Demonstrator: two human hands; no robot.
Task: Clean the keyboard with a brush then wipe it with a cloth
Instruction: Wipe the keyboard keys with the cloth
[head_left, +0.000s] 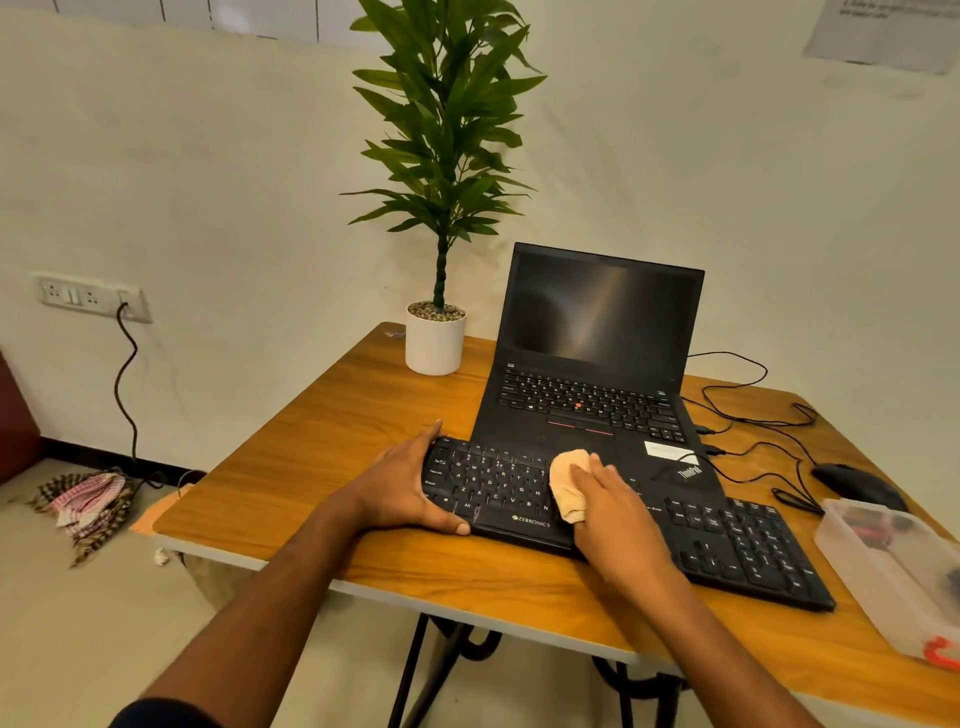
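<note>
A black Zebronics keyboard lies slanted across the front of a wooden table. My left hand grips the keyboard's left end, thumb along its front edge and fingers over its back edge. My right hand presses a small beige cloth onto the keys near the keyboard's middle, fingers lying flat over the cloth. No brush is in sight.
An open black laptop stands right behind the keyboard. A potted plant is at the table's back left. A black mouse with cables and a clear plastic box sit on the right. A checked rag lies on the floor.
</note>
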